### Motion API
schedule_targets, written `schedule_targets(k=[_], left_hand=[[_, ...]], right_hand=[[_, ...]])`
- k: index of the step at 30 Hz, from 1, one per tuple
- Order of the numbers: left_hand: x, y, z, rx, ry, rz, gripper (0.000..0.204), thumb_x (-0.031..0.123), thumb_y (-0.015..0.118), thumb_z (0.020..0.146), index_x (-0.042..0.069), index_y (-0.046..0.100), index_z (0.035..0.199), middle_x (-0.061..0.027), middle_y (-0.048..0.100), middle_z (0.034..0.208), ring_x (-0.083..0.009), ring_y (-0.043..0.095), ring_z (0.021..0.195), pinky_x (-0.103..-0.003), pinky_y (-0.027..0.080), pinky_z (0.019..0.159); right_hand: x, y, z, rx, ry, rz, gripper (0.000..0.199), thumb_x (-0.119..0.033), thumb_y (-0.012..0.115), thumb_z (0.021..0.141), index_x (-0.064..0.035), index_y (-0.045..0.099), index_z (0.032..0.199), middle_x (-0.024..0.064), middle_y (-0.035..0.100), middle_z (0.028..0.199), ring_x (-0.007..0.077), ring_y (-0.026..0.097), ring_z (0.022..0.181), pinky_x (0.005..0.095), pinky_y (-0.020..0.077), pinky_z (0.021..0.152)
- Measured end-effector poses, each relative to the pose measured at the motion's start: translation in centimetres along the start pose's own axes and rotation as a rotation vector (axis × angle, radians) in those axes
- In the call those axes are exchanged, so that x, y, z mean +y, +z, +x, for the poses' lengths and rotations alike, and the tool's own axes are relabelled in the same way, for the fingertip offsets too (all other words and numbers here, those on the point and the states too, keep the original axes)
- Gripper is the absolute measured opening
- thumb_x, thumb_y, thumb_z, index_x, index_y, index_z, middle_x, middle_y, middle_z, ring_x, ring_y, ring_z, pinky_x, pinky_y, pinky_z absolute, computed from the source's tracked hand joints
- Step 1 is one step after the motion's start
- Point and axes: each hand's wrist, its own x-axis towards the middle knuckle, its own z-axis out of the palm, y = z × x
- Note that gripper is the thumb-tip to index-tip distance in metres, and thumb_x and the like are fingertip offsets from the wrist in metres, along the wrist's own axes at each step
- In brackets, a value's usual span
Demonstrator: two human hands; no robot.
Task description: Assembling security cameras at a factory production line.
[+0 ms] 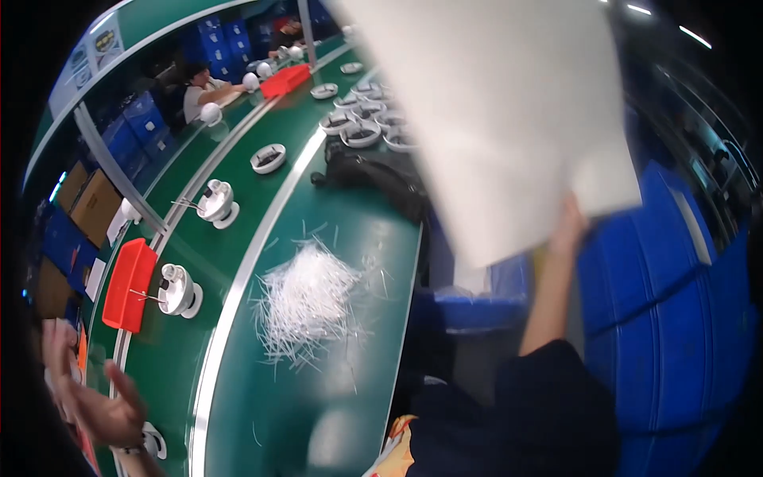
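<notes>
My right hand (568, 226) grips the lower edge of a large white sheet (524, 119), which hangs tilted over the right side and hides what lies behind it. At the far lower left my left hand (111, 409), a band around its wrist, is raised with fingers apart and nothing in it. Beside that wrist stands a partly hidden white part (155, 441). A loose heap of thin white strips (310, 294) lies on the green table (358, 413) between my hands.
White lamp-like units (179, 292) and red trays (129, 285) line the green conveyor (230, 262). Several round white housings (362, 131) cluster beyond a black bag-like bundle (373, 176). Blue bins (652, 318) are stacked at right. A co-worker (203, 91) sits across the line.
</notes>
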Motion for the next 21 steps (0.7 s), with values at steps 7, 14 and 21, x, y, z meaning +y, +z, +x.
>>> schedule_targets(k=[7, 14, 21], left_hand=[[2.2, 4.8, -7.4, -0.396, -0.247, -0.141, 0.068, -0.008, 0.051, 0.066, 0.004, 0.026, 0.129, -0.0223, 0.049, 0.111, -0.0392, 0.05, 0.099, -0.045, 0.041, 0.086], [3.8, 3.3, -12.1, -0.531, -0.497, -0.059, 0.068, -0.009, 0.053, 0.065, 0.0, 0.027, 0.128, -0.0225, 0.049, 0.111, -0.0383, 0.051, 0.099, -0.043, 0.04, 0.086], [3.3, 1.4, -18.5, -0.572, -0.772, 0.095, 0.062, -0.005, 0.056, 0.068, 0.0, 0.034, 0.126, -0.0174, 0.053, 0.108, -0.0335, 0.052, 0.099, -0.036, 0.041, 0.085]], right_hand=[[11.5, -15.7, 4.9, 0.349, -0.173, -0.448, 0.034, 0.001, 0.055, 0.076, 0.0123, 0.048, 0.107, 0.0187, 0.055, 0.107, 0.0242, 0.056, 0.092, 0.034, 0.0468, 0.078], [30.6, -19.1, 6.8, 0.441, 0.735, -0.138, 0.031, -0.003, 0.057, 0.076, 0.0128, 0.051, 0.102, 0.0197, 0.057, 0.102, 0.0265, 0.058, 0.087, 0.0368, 0.0474, 0.077], [41.2, -23.9, 11.0, 0.29, 0.672, -0.158, 0.037, -0.023, 0.048, 0.08, 0.0017, 0.051, 0.107, 0.0141, 0.057, 0.103, 0.028, 0.057, 0.088, 0.0383, 0.049, 0.076]])
